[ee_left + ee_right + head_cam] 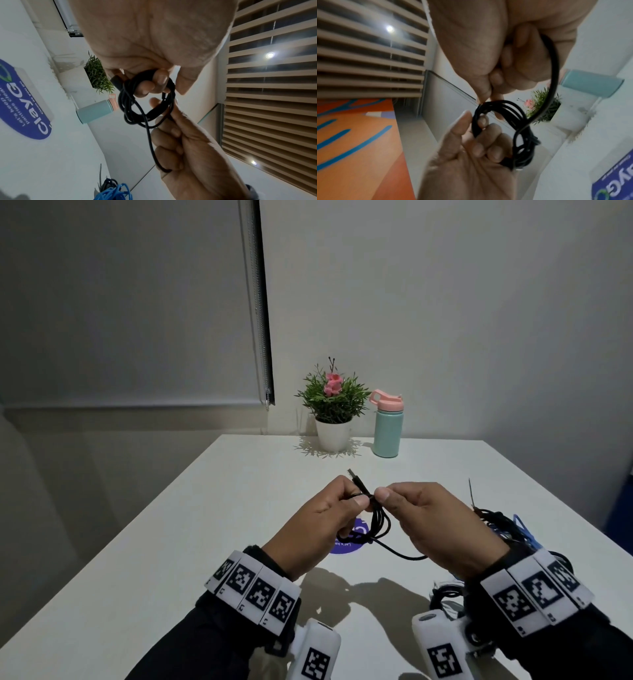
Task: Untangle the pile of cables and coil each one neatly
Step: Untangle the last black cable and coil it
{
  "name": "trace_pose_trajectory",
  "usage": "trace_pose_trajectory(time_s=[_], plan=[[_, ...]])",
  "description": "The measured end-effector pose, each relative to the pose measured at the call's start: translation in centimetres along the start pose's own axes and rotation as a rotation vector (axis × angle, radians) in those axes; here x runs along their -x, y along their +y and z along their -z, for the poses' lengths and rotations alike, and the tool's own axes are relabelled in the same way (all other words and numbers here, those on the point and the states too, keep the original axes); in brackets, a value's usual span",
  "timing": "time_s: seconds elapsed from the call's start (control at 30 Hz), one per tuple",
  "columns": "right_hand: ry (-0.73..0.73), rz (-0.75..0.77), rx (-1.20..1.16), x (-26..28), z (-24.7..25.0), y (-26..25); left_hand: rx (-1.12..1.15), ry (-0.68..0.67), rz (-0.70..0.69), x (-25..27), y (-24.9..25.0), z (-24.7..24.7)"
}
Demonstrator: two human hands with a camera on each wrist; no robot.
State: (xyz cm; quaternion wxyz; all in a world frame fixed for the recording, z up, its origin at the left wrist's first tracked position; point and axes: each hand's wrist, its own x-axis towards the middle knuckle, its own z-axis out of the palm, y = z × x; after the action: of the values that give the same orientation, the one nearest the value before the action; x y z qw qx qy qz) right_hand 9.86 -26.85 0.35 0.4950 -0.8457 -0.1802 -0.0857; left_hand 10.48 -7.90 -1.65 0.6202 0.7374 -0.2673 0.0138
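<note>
Coils of thin black rubber-sheathed cable (375,518) hang between the two hands above the white tabletop (171,542) in the head view. The left hand (318,525) pinches the bundle at its top, thumb pressed over the gathered loops, and the USB plug (356,479) sticks up just beyond its fingers. The right hand (435,518) pinches the strand right beside that thumb — likely so the loops stay stacked while the free tail (404,554), sagging below the right hand, is fed in. To the right of the right hand's fingers lies the remaining tangle of black and blue cables (510,529), set aside on the tabletop.

From the left wrist, the left hand's fingers (159,79) curl through the coil's centre, holding it like a ring, while the tail runs down into the right hand's curled fingers (169,147).

From the right wrist — somewhat blurred — thumb and forefinger of the right hand press together at the coil's top edge, and the tail arcs back through its palm. The left hand's fingers (479,146) are wrapped round the loops. I judge the coil to be nearly complete.
</note>
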Motion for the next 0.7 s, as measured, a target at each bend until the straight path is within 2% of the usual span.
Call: trace_pose_trajectory(time_s=[0.07, 0.23, 0.37, 0.47, 0.57, 0.63, 0.7], plan=[[-0.019, -0.031, -0.045, 0.1, 0.1, -0.1, -0.065, 0.008, -0.024, 0.0, -0.2, 0.0], [0.034, 0.007, -0.026, 0.2, -0.3, -0.5, -0.206, 0.1, -0.063, -0.1, -0.5, 0.2], [0.014, 0.034, 0.031, 0.2, -0.3, -0.4, -0.501, 0.02, -0.148, 0.0, 0.0, 1.4], [-0.019, 0.03, 0.04, 0.2, -0.4, -0.3, -0.387, -0.064, -0.014, 0.2, 0.1, 1.4], [-0.026, 0.042, 0.064, 0.1, -0.3, -0.2, -0.288, -0.098, 0.047, 0.2, 0.1, 1.2], [-0.031, 0.046, 0.089, 0.1, -0.3, -0.3, -0.137, -0.122, 0.107, 0.3, 0.2, 1.1], [-0.002, 0.0, 0.037, 0.1, -0.2, -0.4, -0.072, -0.116, 0.145, 0.3, 0.3, 1.0]])
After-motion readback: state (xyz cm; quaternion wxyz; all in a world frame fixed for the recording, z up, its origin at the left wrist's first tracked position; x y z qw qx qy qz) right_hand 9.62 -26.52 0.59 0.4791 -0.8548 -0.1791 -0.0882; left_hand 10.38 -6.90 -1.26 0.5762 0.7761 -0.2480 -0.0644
